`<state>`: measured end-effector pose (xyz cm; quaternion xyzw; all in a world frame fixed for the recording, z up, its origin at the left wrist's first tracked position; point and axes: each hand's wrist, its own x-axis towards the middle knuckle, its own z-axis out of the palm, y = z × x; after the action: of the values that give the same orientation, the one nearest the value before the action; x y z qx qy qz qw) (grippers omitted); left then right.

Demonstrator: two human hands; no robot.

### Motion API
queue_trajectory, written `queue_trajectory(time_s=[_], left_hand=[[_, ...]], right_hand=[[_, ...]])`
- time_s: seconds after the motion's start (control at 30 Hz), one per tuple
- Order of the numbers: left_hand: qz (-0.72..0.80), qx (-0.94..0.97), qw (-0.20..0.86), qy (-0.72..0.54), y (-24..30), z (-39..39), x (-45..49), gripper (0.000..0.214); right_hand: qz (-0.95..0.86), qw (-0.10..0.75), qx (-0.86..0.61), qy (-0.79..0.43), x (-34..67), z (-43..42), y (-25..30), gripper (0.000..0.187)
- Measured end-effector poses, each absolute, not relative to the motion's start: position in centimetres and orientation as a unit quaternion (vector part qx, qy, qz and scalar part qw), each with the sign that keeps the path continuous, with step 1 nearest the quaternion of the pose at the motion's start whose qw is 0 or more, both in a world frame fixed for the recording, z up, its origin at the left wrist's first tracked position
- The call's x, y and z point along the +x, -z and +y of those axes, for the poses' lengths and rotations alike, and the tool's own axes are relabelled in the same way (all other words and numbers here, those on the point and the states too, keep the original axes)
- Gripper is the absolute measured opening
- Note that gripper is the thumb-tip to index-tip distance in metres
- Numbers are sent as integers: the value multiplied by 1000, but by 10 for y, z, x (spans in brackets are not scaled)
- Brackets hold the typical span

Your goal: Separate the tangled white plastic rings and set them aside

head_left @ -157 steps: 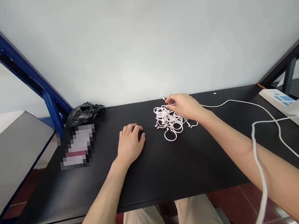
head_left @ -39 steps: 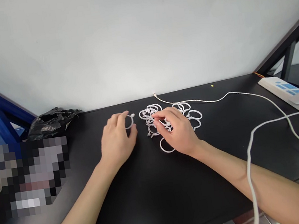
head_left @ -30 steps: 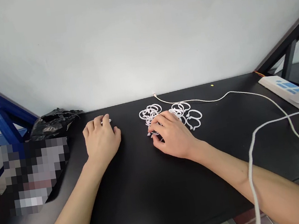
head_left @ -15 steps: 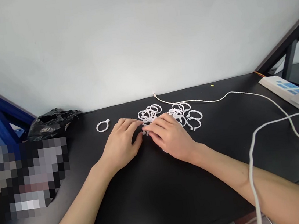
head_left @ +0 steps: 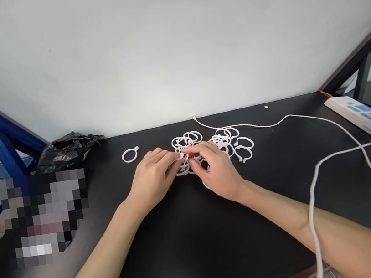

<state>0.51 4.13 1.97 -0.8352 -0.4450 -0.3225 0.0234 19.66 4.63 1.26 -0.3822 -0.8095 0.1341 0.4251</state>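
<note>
My left hand (head_left: 151,176) pinches a white ring (head_left: 174,160) with a small knob between thumb and fingers. Close against it, my right hand (head_left: 217,166) has its thumb and forefinger closed on the same ring near the knob. Below and behind the fingers lie several more white rings (head_left: 194,136) in a loose pile, partly hidden by both hands. Another cluster of white rings (head_left: 242,143) lies beyond and right of my right hand. One single white ring (head_left: 130,156) rests apart, left of my left hand.
A white cable (head_left: 286,117) runs along the black table (head_left: 181,259) and crosses over my right forearm. At the back left is a crumpled black plastic bag (head_left: 66,151). A white box with blue print (head_left: 357,110) stands at the right. Behind is a pale wall (head_left: 172,44).
My hands have lifted slightly, and a ring now shows pinched between them. More of the pile is visible under the fingers. The view has shifted a little.
</note>
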Motion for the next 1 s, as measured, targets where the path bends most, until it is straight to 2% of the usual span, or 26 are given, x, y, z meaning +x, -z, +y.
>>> queue_trajectory(time_s=[0.2,0.5,0.73,0.9,1.0], left_hand=[[-472,-829,43,298,-16,39,6,27],[-470,-826,41,309,-18,37,7,24],[-452,-829,-33,328,-28,31,10,19],[-464,-823,-95,312,-31,31,8,49],[-454,-831,-130,294,-30,31,7,53]], right_hand=[[-816,405,-390,-135,196,44,-13,26],[-802,412,-398,-171,194,41,-14,16],[-785,442,-393,-182,194,42,-16,11],[-794,447,-366,-187,194,43,-16,12],[-803,449,-351,-172,195,43,-15,16]])
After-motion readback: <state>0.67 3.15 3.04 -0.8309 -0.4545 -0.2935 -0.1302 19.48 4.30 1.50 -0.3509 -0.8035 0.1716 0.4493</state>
